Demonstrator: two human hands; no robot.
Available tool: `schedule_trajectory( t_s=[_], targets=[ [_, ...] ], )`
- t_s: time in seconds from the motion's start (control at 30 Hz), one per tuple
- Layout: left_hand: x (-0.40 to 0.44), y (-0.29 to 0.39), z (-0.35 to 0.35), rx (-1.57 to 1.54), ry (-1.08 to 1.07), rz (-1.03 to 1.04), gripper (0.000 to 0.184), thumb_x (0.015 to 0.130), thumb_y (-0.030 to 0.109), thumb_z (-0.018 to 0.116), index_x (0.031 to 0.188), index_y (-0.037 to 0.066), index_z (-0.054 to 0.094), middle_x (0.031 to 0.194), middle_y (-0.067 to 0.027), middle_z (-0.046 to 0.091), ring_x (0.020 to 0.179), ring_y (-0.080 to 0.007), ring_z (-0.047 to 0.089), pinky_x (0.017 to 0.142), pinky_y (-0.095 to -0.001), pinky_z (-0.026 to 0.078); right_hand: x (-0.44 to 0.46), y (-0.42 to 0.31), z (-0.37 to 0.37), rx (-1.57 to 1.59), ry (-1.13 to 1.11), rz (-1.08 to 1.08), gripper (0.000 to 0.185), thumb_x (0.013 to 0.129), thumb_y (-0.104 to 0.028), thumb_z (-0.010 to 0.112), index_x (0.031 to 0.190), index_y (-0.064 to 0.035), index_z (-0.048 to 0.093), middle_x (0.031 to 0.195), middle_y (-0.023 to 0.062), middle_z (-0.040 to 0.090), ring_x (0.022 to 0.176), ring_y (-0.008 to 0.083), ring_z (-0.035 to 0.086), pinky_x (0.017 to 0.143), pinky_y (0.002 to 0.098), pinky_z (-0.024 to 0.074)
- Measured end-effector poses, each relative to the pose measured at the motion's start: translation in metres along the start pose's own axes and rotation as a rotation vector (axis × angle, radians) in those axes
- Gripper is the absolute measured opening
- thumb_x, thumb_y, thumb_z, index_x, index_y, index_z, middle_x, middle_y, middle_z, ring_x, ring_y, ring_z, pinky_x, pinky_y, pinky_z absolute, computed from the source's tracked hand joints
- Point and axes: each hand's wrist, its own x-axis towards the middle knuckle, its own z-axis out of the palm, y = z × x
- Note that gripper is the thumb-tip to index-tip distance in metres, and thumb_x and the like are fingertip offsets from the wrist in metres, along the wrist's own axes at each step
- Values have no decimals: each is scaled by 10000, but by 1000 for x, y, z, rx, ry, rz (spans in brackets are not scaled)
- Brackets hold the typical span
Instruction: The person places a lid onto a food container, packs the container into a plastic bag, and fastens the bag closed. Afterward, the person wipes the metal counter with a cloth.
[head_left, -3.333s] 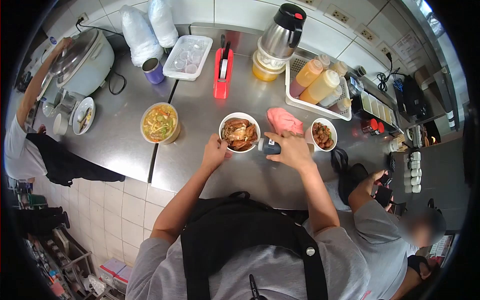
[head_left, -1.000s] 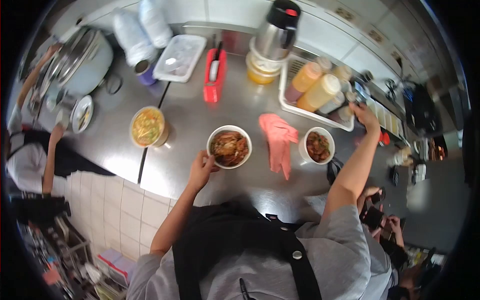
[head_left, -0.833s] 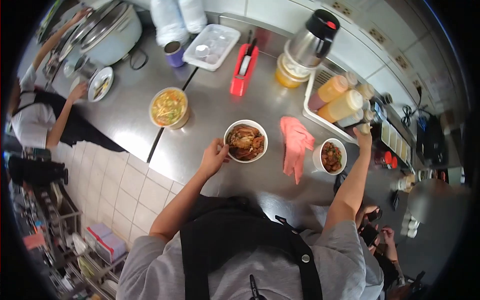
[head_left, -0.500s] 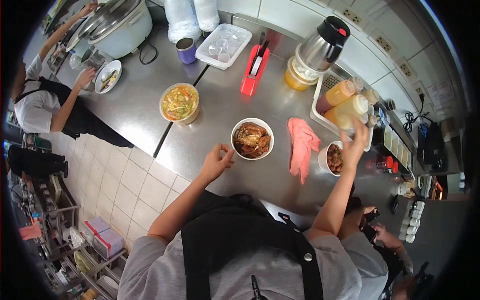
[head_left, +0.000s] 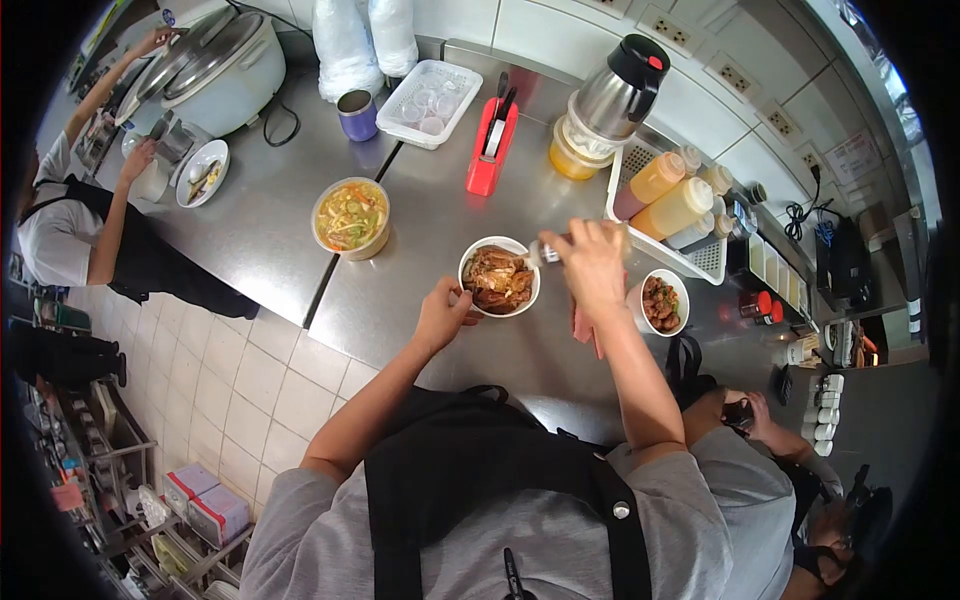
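A white bowl of browned meat (head_left: 499, 278) stands on the steel counter (head_left: 430, 215). At its left rim is my left hand (head_left: 443, 315), thumb and fingers bent close together; whether it touches the rim or pinches anything is unclear. My right hand (head_left: 592, 262) is wrapped round a squeeze bottle (head_left: 550, 248), tilted with its nozzle over the bowl's right side. Beneath my right hand lies a partly hidden pink cloth (head_left: 583, 330). Farther right stands a cup of meat chunks (head_left: 661, 304).
A soup tub (head_left: 351, 217) stands left of the bowl. Behind are a red dispenser (head_left: 492, 150), a steel jug (head_left: 618, 85) and a basket of sauce bottles (head_left: 712, 264). Co-workers stand at the far left, near a large cooker (head_left: 228, 80), and at the lower right.
My right hand has come left from the sauce basket with a bottle, now tilted over the bowl. Earlier, a dark bottle was held there. My left hand remains beside the bowl.
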Motion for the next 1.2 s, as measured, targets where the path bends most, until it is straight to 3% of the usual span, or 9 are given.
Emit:
schedule_trajectory(
  t_s=[0.37, 0.47, 0.57, 0.63, 0.7, 0.77, 0.9, 1.1, 1.2],
  targets=[
    [-5, 4, 2, 140, -30, 78, 134, 958, 117, 548, 949, 6, 472, 912, -144, 617, 780, -273, 709, 635, -344, 621, -27, -10, 5, 64, -25, 100, 342, 747, -116, 637, 1066, -225, 700, 973, 22, 556, 997, 189, 555, 904, 423, 352],
    [0, -2, 2, 143, -22, 120, 133, 955, 115, 556, 959, 3, 484, 868, -123, 625, 742, -257, 711, 628, -340, 614, -37, 16, 1, 243, -161, 302, 561, 590, -86, 817, 1126, -194, 689, 1006, 29, 579, 1016, 205, 563, 877, 393, 382],
    [7, -16, -4, 86, 12, 141, 147, 956, 120, 567, 980, -2, 488, 836, -110, 625, 718, -253, 712, 634, -344, 614, -68, 57, 20, 932, -177, 493, 580, 625, -135, 853, 1175, -162, 673, 1128, 38, 600, 1095, 194, 557, 878, 369, 427],
    [8, -19, -7, 56, -17, 118, 150, 958, 124, 565, 982, -1, 485, 862, -119, 626, 734, -256, 712, 632, -342, 615, -79, 86, 13, 1043, -119, 588, 603, 669, -177, 860, 1226, -109, 638, 1181, 60, 619, 1105, 182, 568, 903, 332, 454],
    [9, -16, -8, 32, -21, 86, 152, 961, 127, 563, 983, 1, 482, 887, -128, 627, 750, -260, 711, 630, -340, 616, -83, 111, -14, 1140, -66, 1057, 585, 716, -175, 838, 1238, -46, 610, 1122, 78, 652, 1035, 157, 595, 911, 307, 457],
    [7, -14, -9, 38, -41, 56, 152, 969, 131, 551, 998, 4, 472, 943, -134, 616, 777, -262, 709, 617, -327, 614, -95, 150, -18, 959, 393, 852, 560, 749, -184, 817, 1238, -26, 596, 1054, 80, 675, 951, 143, 623, 850, 283, 484],
    [5, -16, -11, 50, -34, 26, 180, 973, 155, 552, 1018, 7, 460, 994, -139, 601, 792, -257, 707, 610, -322, 611, -105, 232, 8, 666, 825, 970, 567, 755, -253, 818, 1207, -7, 580, 1067, 111, 681, 926, 210, 656, 844, 347, 505],
    [-9, -17, -13, 38, -11, -24, 246, 998, 245, 525, 1054, 13, 466, 1141, -148, 598, 829, -257, 705, 622, -313, 595, -120, 279, 83, 227, 427, 1265, 704, 657, -373, 862, 1150, 36, 572, 1072, 242, 663, 1008, 405, 639, 869, 434, 501],
    [-17, -19, -20, 11, 30, -33, 258, 1005, 259, 513, 1072, 13, 476, 1227, -152, 581, 834, -243, 702, 616, -302, 583, -129, 283, 111, 249, 340, 1278, 640, 659, -351, 861, 1101, 39, 610, 1034, 249, 672, 995, 402, 645, 853, 445, 507]
  ],
)
